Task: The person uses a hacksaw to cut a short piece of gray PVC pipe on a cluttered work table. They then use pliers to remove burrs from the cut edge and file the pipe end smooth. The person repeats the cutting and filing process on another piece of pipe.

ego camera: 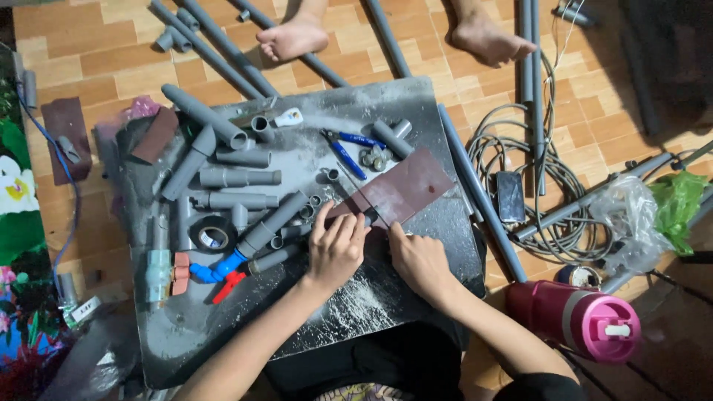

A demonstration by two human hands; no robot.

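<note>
Grey board carries the work. Left hand presses flat, fingers extended, on the near end of a maroon sheet. Right hand is curled at the sheet's edge; what it grips is hidden, possibly a small blade. Risk: left fingertips sit just beside the working edge, so a slip could cut them. Loose white dust under both wrists reduces grip. Pipe rings lie close and could be knocked off.

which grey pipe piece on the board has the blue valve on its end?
The diagonal pipe beside the left hand, joined to the blue valve with red handle. Other pieces lie loose, unfitted.
</note>
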